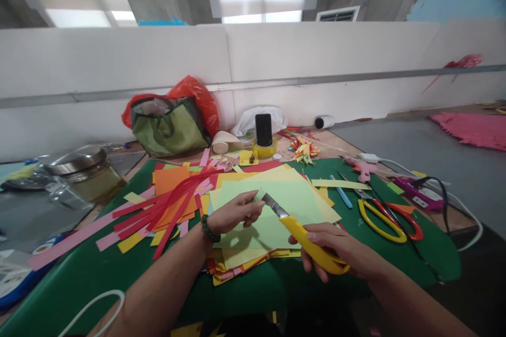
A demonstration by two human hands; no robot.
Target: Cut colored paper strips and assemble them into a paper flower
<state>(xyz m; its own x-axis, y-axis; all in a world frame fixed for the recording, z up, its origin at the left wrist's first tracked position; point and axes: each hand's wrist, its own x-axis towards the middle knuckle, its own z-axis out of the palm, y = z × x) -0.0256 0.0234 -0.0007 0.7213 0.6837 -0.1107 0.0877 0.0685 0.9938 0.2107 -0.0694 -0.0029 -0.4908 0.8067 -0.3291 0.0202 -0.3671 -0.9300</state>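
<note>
My left hand (239, 209), with a dark green bead bracelet (207, 229), is closed in a pinch on a small pale green paper piece (260, 195). My right hand (330, 245) is wrapped round a yellow-handled cutting tool (312, 247). The tool's metal blade points toward my left fingertips and lies beside the paper piece. Whether the tool is scissors or a knife, I cannot tell. Beneath both hands lie pale green sheets (288, 202) on a stack of coloured paper. Red strips (174, 195) and orange sheets (169, 184) spread to the left.
Red-and-yellow-handled scissors (381, 221) and a light blue pen-like tool (343, 196) lie right on the green mat (253, 295). A pink glue gun (366, 168) and magenta power strip (427, 195) are beyond. A phone (263, 129), green bag (169, 126) and glass jar (87, 179) stand behind.
</note>
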